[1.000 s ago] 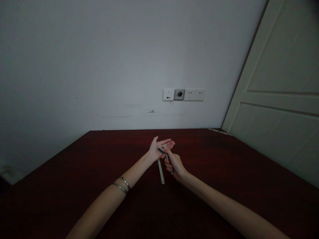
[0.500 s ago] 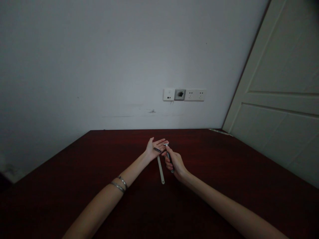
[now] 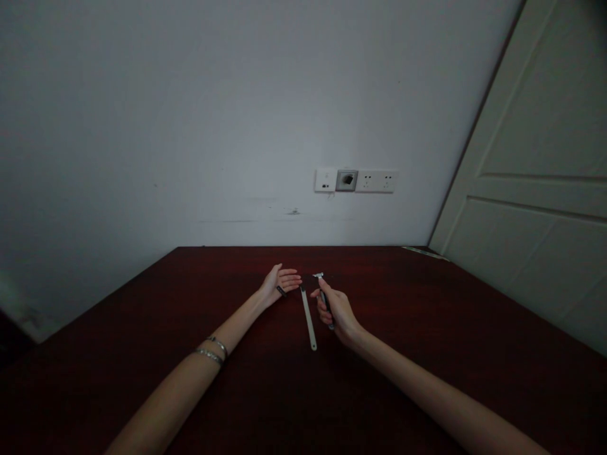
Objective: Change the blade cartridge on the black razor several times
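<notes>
A razor (image 3: 325, 301) with a dark handle and a shiny metal T-shaped head is gripped in my right hand (image 3: 340, 313), the thumb lying along the handle and the head pointing away from me. My left hand (image 3: 274, 284) is turned palm up, its fingers stretched out. A small dark strip (image 3: 281, 291) rests on its palm, near the lower edge; its kind is unclear. Between the hands, a slim pale stick (image 3: 309, 321) with a dark far end and a small hole at its near end lies on the table. The left fingertips are close to its dark end.
The dark red tabletop (image 3: 227, 398) reaches back to a grey wall (image 3: 246, 126). Sockets and a switch plate (image 3: 355, 181) sit low on the wall. A pale panelled door (image 3: 535, 234) leans along the right side, and a thin strip (image 3: 424, 253) lies at the back right edge.
My left hand has moved left, away from the razor, carrying the dark strip on its palm. The pale stick's dark end has come into view. The right hand keeps its grip.
</notes>
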Tool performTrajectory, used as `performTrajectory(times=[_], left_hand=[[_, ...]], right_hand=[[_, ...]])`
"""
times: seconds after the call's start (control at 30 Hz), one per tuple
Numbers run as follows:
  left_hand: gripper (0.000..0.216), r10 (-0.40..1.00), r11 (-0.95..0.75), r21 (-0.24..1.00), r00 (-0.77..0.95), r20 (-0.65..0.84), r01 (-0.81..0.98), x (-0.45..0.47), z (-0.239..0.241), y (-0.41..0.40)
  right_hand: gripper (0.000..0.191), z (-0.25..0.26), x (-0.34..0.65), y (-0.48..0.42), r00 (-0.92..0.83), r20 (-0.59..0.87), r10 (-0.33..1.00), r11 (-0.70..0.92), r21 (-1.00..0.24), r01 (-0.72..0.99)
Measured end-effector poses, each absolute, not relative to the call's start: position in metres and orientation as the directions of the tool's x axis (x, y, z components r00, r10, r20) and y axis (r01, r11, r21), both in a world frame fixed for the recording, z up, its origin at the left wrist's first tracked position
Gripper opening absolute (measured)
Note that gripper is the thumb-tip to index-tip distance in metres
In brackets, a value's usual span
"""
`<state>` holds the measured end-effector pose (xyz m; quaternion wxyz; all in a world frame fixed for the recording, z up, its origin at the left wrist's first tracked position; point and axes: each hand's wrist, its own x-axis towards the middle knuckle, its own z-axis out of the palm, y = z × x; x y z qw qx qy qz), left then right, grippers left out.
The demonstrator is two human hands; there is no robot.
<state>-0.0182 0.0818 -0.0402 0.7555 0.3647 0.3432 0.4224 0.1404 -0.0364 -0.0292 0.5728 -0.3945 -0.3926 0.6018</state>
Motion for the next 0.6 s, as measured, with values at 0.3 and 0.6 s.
performTrajectory(times=[0.3,0.6], left_hand=[[0.038,0.933,0.264,0.895,0.331,-0.142,-0.359,-0.025,-0.039,0.082],[0.021,0.941,-0.084,0.996,0.326,0.087,-0.024,-0.03,-0.01,0.082]], right_hand=[[0.045,-0.029,0.141,-0.036,-0.031,-0.016,0.999,-0.026,-0.931,-0.365],[0.04,-0.013,0.157,-0.021,0.085,0.143,0.986,0.161,-0.95,-0.268]])
